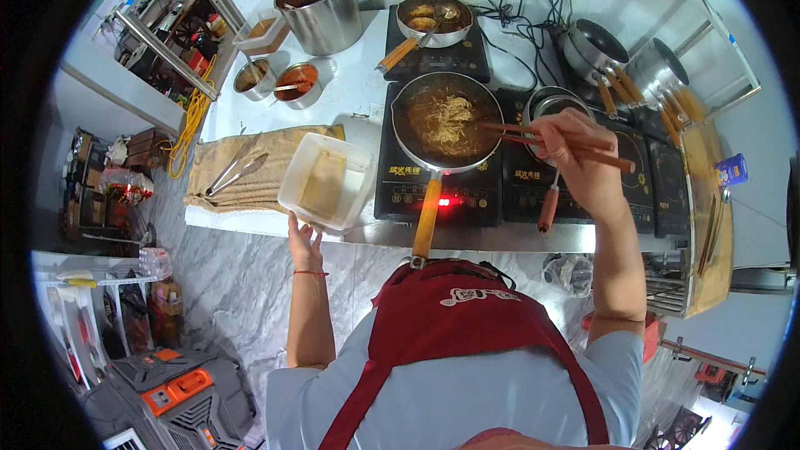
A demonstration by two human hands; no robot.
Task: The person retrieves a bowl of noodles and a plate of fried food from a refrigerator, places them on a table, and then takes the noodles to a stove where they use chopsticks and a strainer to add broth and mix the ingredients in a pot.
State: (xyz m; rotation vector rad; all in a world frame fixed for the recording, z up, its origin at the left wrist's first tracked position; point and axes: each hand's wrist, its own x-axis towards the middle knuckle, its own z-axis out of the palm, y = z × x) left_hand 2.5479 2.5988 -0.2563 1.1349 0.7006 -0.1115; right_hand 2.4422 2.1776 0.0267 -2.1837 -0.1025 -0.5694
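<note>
A pan (pixel 403 144) with a wooden handle sits on an induction cooker (pixel 400 197) whose red display is lit. Pale noodle-like strands (pixel 451 115) lie in dark broth inside it. My right hand (pixel 584 156) grips long wooden chopsticks (pixel 578 140), their tips over the right side of the pan. My left hand (pixel 305 242) touches the near left corner of a white plastic tub (pixel 357 200), fingers apart; the tub holds a little yellowish residue or liquid. Metal tongs (pixel 240 172) rest on a tan towel (pixel 209 165) to the left.
Behind stand a second pan (pixel 433 37) with a ladle, a large steel pot (pixel 334 22) and sauce containers (pixel 300 84). A strainer (pixel 548 206) lies right of the cooking pan. Stacked saucepans (pixel 594 53), power cables (pixel 534 37) and a wooden board (pixel 709 225) are at the right.
</note>
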